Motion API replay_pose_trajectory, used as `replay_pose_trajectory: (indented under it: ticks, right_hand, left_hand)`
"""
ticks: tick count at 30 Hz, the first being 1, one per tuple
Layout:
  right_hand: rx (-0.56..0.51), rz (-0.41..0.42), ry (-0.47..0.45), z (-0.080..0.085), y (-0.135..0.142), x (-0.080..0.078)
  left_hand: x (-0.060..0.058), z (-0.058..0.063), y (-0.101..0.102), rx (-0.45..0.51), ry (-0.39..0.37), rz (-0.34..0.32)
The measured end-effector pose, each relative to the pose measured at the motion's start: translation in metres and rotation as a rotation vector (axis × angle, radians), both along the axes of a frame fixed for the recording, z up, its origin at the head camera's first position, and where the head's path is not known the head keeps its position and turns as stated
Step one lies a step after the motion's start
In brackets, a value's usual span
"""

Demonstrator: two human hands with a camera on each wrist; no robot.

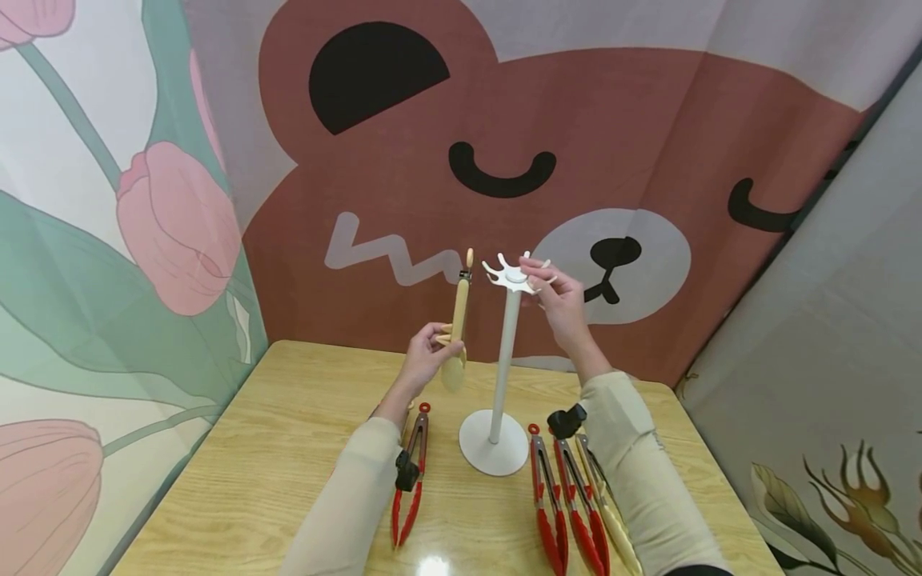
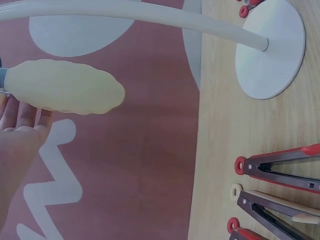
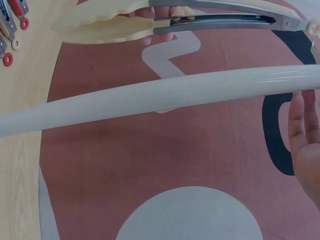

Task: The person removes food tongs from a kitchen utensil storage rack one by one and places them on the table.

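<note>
Pale cream tongs (image 1: 459,316) are held upright in my left hand (image 1: 425,360), hanging ring up and scalloped tips down. The right wrist view shows these tongs (image 3: 107,31) slightly spread, with metal arms and fingers around their middle. Just to their right rises a white stand (image 1: 506,352) with a round base and a crown of curved hooks. At the crown, my right hand (image 1: 565,304) pinches the right-hand hooks between thumb and fingers. In the right wrist view, its fingertips partly disappear behind the stand's pole (image 3: 165,92).
Red-tipped tongs (image 1: 414,452) lie on the wooden table (image 1: 238,464) left of the base, with others partly hidden by my left forearm. Right of the base lie two red tongs (image 1: 549,504) and cream tongs (image 1: 612,516) beside my right sleeve. A bear-print curtain (image 1: 403,176) hangs behind.
</note>
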State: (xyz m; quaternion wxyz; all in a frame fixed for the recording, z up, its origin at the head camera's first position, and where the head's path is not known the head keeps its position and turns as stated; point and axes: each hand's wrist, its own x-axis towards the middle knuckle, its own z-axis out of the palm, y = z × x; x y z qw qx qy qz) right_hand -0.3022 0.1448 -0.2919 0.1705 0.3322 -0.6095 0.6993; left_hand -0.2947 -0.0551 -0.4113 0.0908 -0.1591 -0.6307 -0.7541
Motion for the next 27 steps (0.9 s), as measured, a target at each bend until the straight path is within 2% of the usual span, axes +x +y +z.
replay_pose_trajectory:
  ticks: [6, 16, 20, 23, 27]
  right_hand:
    - [0.003, -0.008, -0.002, 0.000, 0.001, 0.000]
    - [-0.001, -0.002, 0.006, 0.000, 0.001, 0.000]
    - [-0.023, 0.000, 0.000, 0.000, 0.001, 0.000]
    - [-0.018, -0.002, 0.004, -0.001, 0.001, -0.001]
    - [-0.009, -0.002, 0.009, -0.001, 0.001, -0.001]
  left_hand:
    - [0.007, 0.005, -0.003, -0.020, -0.007, 0.033]
    - [0.020, 0.009, -0.015, -0.100, -0.020, 0.146]
    - [0.036, 0.021, -0.018, -0.144, -0.015, 0.184]
    - [0.038, 0.019, -0.020, -0.167, -0.013, 0.241]
    - [0.032, 0.005, -0.027, -0.166, -0.024, 0.304]
